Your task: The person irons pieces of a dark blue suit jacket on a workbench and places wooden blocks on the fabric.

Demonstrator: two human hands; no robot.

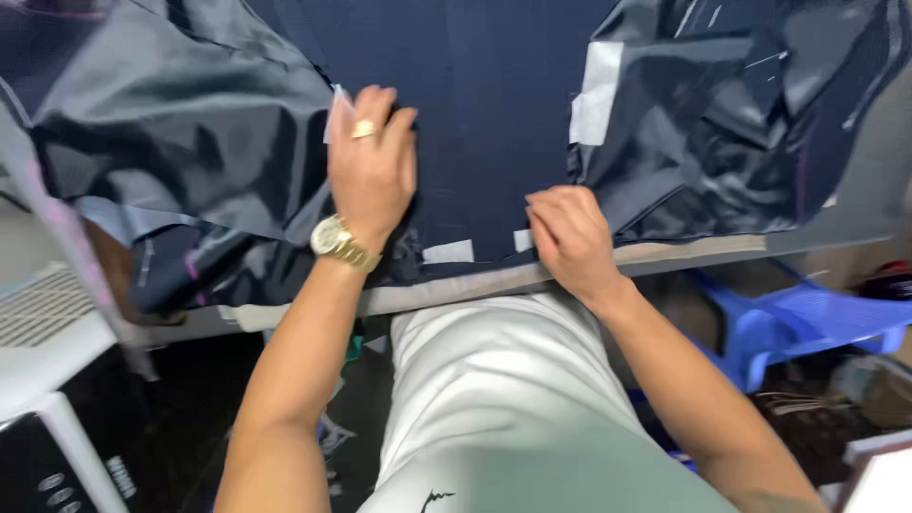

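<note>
A dark navy garment with shiny dark lining lies spread on a table with a grey front edge. My left hand, wearing a gold ring and a gold watch, rests flat on the cloth with a small white slip at its fingertips. My right hand has its fingers curled, pressing the cloth's near edge next to a small white tag. Another white tag sits between the hands. A larger white patch lies on the cloth further back.
A blue plastic stool stands under the table at right. A white machine or appliance sits at lower left. Shiny lining is bunched at the back right. My white-trousered leg is against the table edge.
</note>
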